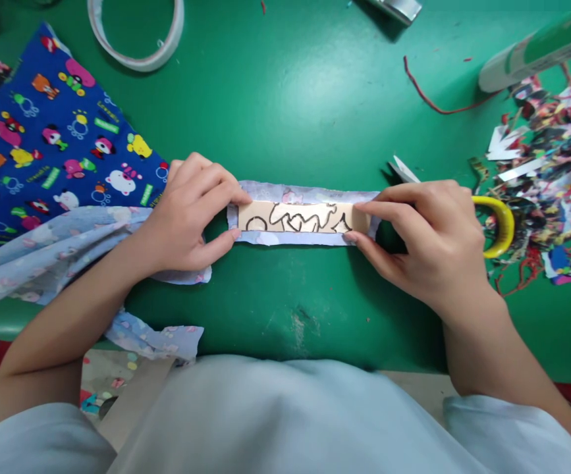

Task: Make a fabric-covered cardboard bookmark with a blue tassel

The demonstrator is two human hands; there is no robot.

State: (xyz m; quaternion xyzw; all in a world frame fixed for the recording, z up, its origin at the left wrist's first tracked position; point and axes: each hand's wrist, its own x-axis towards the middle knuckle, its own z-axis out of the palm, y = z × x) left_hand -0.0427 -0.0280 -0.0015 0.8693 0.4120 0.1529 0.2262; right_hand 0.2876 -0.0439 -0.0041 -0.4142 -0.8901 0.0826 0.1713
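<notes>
A pale cardboard strip (301, 216) with black outline drawings lies on a light blue patterned fabric strip (309, 195) on the green table (315, 99). My left hand (191, 210) pinches the left end of the cardboard and fabric between thumb and fingers. At the right end my right hand (423, 234) pinches the same strip, thumb below and forefinger on top. Both hands are closed on it. Scissors with a yellow handle (500, 224) lie just behind my right hand, partly hidden by it.
A dark blue cartoon-print fabric (53, 138) lies at the left, over more light blue fabric (43, 250). A tape roll (137, 39) sits at the top. A heap of paper and thread scraps (552, 171) fills the right, below a white and green tube (537, 52). A red thread (428, 99) lies nearby.
</notes>
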